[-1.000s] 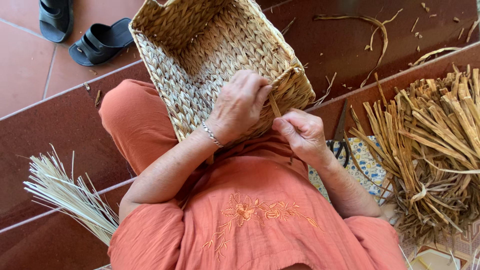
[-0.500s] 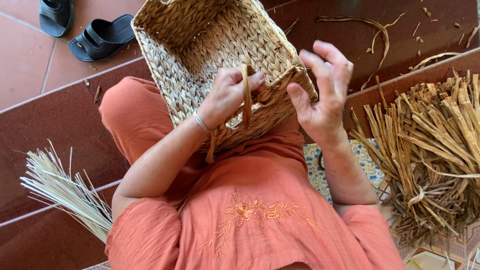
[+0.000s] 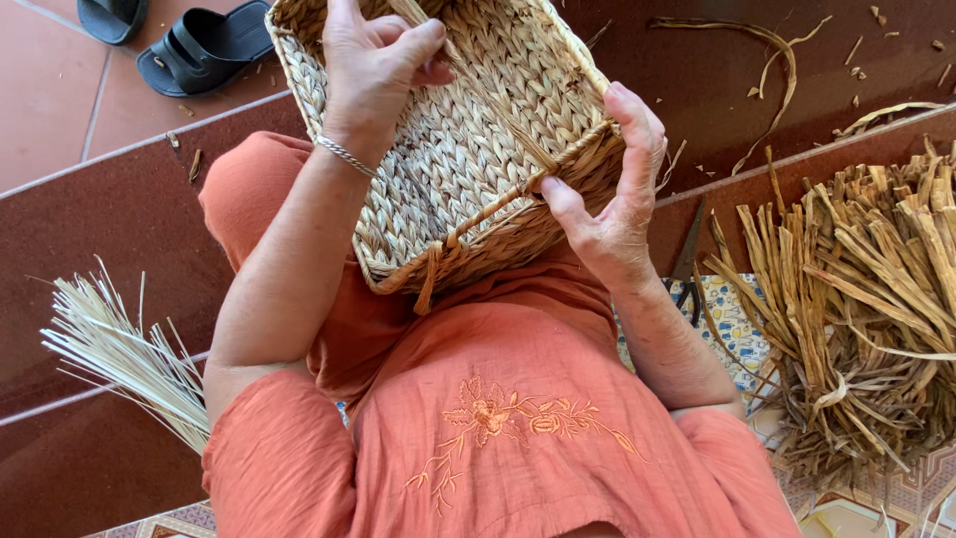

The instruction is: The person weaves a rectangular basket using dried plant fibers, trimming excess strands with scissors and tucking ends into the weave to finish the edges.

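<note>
While the woven basket rests tilted on the lap of a seated person in orange clothing, its open mouth faces the camera and a single flat fibre strand runs taut across the interior. Left hand: raised above the far rim, fingers closed in a pinch on the upper end of the strand, a silver bracelet at the wrist. Right hand: fingers loosely spread, thumb and palm bracing the near right edge where the strand enters the rim. Judged step: drawing a working strand tight through the rim binding. The next move would call for steady tension from the left hand and a firm hold at the rim, so the stitch seats flat. Surroundings: a bundle of dried brown fibre on the right, scissors partly hidden beside it, pale thin stalks on the left, dark sandals on the tiled floor beyond.
</note>
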A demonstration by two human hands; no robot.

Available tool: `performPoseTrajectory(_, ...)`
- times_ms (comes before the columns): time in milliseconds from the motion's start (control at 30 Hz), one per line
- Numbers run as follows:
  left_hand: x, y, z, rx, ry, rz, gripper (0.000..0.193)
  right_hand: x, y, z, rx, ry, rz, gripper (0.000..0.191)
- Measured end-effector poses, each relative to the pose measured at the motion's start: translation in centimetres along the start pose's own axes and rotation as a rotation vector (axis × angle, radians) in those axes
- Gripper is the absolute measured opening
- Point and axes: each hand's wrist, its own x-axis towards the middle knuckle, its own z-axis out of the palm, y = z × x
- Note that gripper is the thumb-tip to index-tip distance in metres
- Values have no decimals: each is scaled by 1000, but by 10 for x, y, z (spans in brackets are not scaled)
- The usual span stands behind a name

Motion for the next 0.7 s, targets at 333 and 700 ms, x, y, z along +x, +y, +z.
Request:
performPoseTrajectory(333, 0, 17, -17, 1130, -270, 684, 22, -4, 3, 7, 45, 33, 51, 78)
performPoseTrajectory(700, -36, 11, 30, -72, -211, -428, 49, -3, 3, 4, -2, 23, 41, 81)
